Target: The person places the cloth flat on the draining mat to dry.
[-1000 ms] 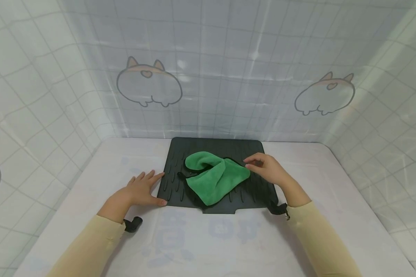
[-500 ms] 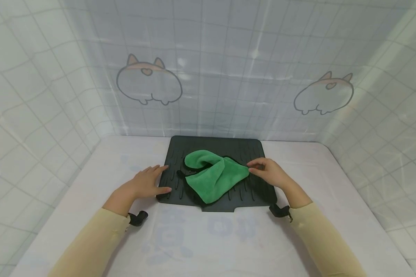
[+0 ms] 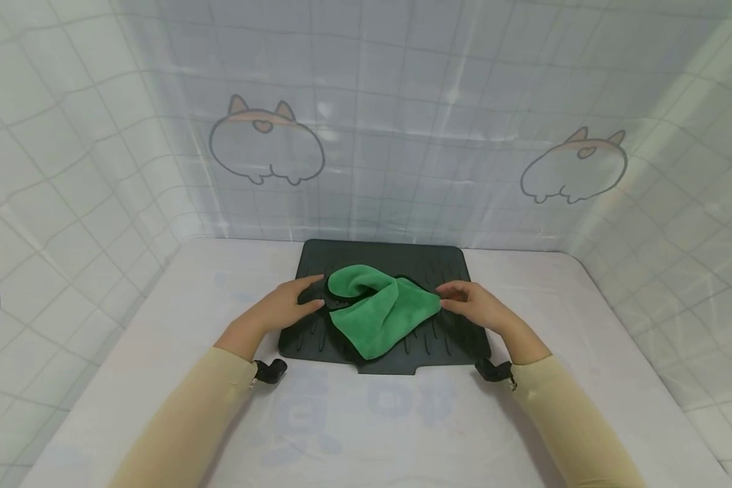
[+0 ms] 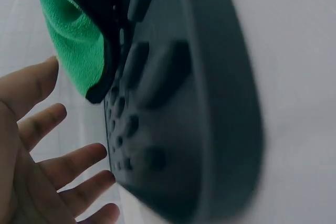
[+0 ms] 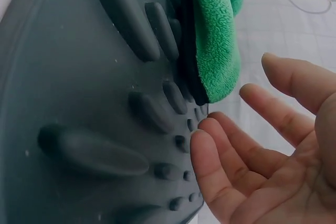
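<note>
A crumpled green cloth with a black edge lies on a dark ridged mat. The left hand is over the mat's left part, its thumb and fingers spread beside the cloth's left corner. In the left wrist view the thumb tip comes close to the cloth; whether it touches, I cannot tell. At the cloth's right corner is the right hand. Its thumb and fingers are parted in the right wrist view, with a gap between the thumb and the cloth. Neither hand holds anything.
The mat lies near the back of a white table, with a tab on its front edge. White grid-patterned curtains rise behind and at both sides. A black device is strapped at the left wrist, another at the right.
From the mat's left edge, the left hand has moved right to the cloth's left corner. The right hand has shifted slightly down and right at the other corner. The cloth looks unchanged.
</note>
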A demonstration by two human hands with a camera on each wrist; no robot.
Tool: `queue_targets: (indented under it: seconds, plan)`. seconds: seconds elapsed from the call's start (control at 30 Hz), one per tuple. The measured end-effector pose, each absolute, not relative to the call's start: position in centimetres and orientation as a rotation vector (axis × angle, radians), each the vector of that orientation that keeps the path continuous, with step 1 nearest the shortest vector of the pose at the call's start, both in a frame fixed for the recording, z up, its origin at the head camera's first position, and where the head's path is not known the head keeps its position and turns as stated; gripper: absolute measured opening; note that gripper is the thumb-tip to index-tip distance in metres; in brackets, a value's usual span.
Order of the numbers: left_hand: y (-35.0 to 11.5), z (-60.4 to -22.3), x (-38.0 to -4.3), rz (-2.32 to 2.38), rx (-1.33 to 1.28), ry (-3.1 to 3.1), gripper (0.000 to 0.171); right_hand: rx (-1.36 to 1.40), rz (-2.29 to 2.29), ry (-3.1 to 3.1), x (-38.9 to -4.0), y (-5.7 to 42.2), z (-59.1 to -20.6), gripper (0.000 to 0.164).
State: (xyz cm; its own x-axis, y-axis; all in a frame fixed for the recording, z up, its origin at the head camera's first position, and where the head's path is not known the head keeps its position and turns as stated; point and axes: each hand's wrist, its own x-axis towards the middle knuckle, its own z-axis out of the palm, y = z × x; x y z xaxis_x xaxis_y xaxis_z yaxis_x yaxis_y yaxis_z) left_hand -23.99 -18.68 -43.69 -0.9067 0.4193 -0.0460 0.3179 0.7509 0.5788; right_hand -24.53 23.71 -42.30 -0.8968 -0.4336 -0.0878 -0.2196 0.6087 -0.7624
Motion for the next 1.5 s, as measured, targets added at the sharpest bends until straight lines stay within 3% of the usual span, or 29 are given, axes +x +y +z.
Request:
queue_targets:
  seconds: [0.37, 0.87, 1.5]
  plan:
    - [-16.3, -43.4, -24.7, 0.934, 0.558, 2.736, 0.057, -0.471, -1.173, 2.460, -25.0, 23.7, -42.8, 0.047]
    - [-15.0, -43.7, -25.2, 1.132, 0.488, 2.852, 0.035, -0.399, -1.374, 2.312, -25.4, 22.7, -42.7, 0.040]
    - [-17.0, -41.0, -25.7, 1.342, 0.447, 3.002, 0.028, -0.441, -1.497, 2.473, -26.6, 22.6, -40.2, 0.027]
